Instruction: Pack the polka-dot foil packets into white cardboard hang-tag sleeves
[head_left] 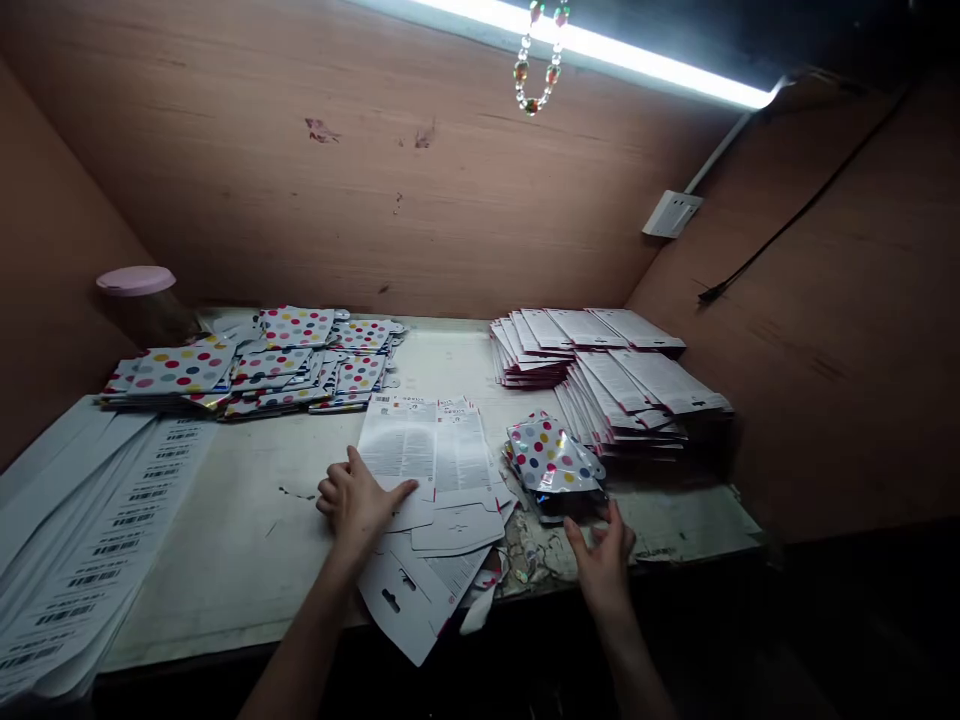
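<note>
My left hand (pixel 360 503) rests at the left edge of a loose pile of white printed cards (pixel 401 445), its thumb stretched over them and its other fingers partly bent. Several cards overlap there; a lower one with hanger slots (pixel 412 600) sticks out past the table's front edge. At the near edge of a small stack of polka-dot packets (pixel 551 455) is my right hand (pixel 604 560). Its thumb and fingers stand apart, with fingertips close to the packets' near corner; whether they touch it, I cannot tell.
Stacked polka-dot packets (pixel 292 365) lie at the back left, before a pink-lidded cup (pixel 139 285). Barcode label sheets (pixel 127 520) cover the left side. Folded white cards (pixel 630 375) are piled at the back right. A beaded string (pixel 531 105) hangs from above.
</note>
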